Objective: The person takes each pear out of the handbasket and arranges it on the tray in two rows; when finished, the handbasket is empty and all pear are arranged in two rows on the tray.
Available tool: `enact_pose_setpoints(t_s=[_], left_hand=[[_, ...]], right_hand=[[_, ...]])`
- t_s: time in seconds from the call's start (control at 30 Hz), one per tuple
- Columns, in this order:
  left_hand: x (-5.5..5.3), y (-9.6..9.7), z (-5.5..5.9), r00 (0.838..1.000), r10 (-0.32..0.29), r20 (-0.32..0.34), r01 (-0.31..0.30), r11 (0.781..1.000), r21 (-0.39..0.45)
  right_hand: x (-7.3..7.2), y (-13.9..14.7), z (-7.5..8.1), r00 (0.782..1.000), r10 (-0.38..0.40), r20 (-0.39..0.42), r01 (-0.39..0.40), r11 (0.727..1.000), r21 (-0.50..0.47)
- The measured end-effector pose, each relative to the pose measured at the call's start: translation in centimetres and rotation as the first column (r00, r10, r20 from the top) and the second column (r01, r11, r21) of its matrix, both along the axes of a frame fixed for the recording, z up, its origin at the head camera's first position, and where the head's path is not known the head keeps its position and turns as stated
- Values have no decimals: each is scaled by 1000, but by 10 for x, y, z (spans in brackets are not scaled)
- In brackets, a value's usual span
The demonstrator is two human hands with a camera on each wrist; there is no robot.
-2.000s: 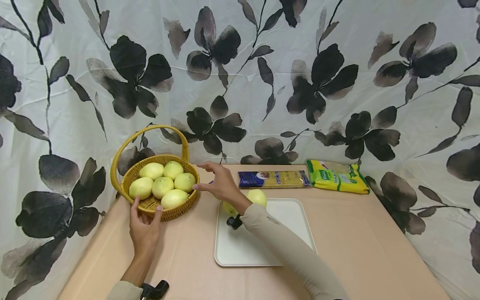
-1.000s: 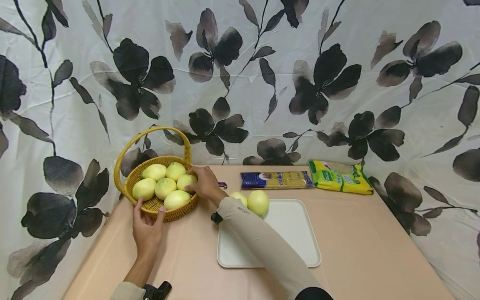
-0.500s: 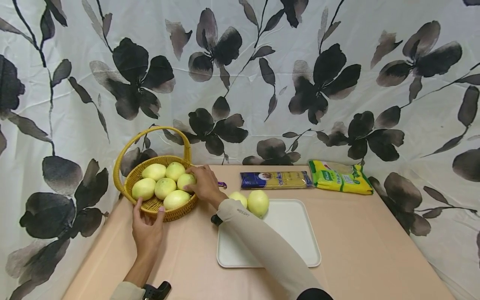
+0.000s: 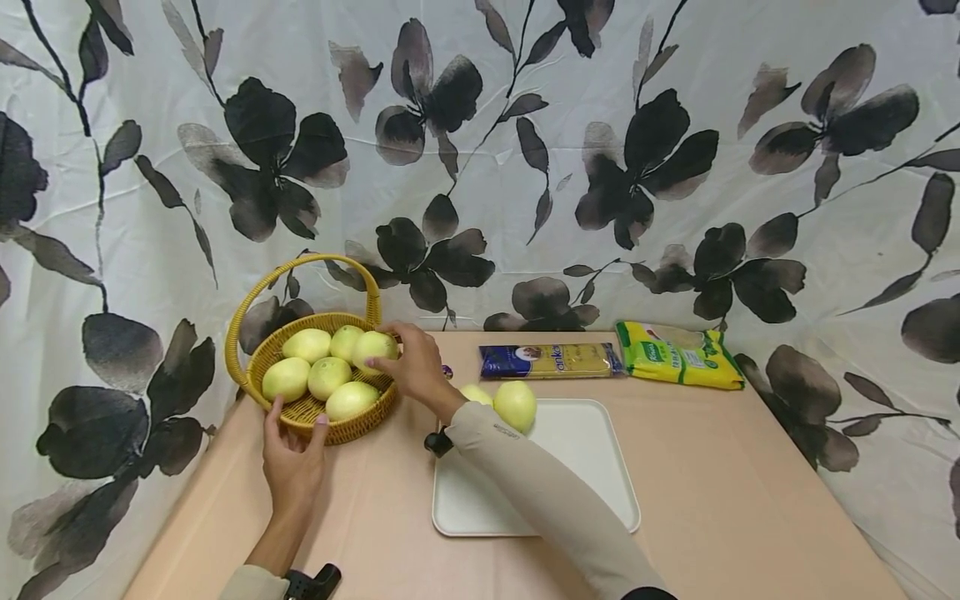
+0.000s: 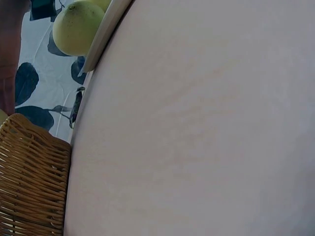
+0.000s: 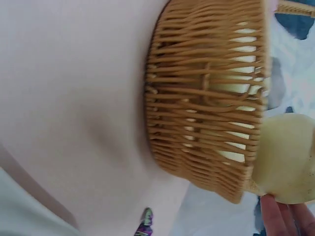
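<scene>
from my end the floral cloth [image 4: 525, 208] fills most of the head view, with the peach-topped table [image 4: 375, 508] below it. the white tray [image 4: 581, 437] is in the middle, partly under the right sleeve [image 4: 547, 492]. to its left stands the wicker basket [image 4: 341, 432], upright. a yellow-green bag [image 4: 678, 356] and a blue-and-gold packet [image 4: 551, 361] lie along the far edge.

the left hand [image 4: 292, 467] touches the basket's near rim, thumb and one finger spread apart; i can't tell how firmly they hold. the right hand [image 4: 420, 362] pinches the lifted fruit [image 4: 372, 350], thumb and fingers parted about its breadth.

that fruit is what changed: half a second ago it sat lower among the rest, and now it has risen at the basket's right side, and the right wrist view shows it above rim level. i read that as a sound grip, though i can't tell if it touches its neighbours. five pale fruits [image 4: 328, 378] lie in the basket, two more fruits [image 4: 514, 407] at the tray's far side. smallest, a purple-tipped item [image 4: 447, 372] pokes out beside the right wrist.
</scene>
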State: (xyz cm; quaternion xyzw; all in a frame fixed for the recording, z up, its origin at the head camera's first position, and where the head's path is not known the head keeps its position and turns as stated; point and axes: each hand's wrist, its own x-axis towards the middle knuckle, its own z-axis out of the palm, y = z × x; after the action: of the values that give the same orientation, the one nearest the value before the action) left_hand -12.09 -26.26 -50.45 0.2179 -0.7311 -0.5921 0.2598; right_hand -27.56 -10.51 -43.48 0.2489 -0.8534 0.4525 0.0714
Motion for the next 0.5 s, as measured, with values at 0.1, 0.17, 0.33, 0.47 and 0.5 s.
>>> enact_pose_setpoints(t_s=[0.1, 0.17, 0.33, 0.47, 0.5], left_hand=[[0, 0, 0, 1000, 0, -3, 0, 1000, 7], [0, 1, 1, 1000, -2, -5, 2, 1000, 16], [-1, 1, 1, 1000, -9, -5, 9, 1000, 30], [-1, 0, 1, 1000, -11, -4, 11, 1000, 24], [-1, 0, 1, 1000, -10, -6, 10, 1000, 23]], right_hand=[[4, 7, 5, 999, 25, 20, -23, 994, -106], [7, 12, 9, 999, 42, 32, -36, 985, -171], [15, 30, 16, 996, 65, 52, -48, 957, -288], [21, 47, 22, 997, 57, 60, -34, 943, -330], [22, 51, 23, 997, 57, 59, -33, 939, -342]])
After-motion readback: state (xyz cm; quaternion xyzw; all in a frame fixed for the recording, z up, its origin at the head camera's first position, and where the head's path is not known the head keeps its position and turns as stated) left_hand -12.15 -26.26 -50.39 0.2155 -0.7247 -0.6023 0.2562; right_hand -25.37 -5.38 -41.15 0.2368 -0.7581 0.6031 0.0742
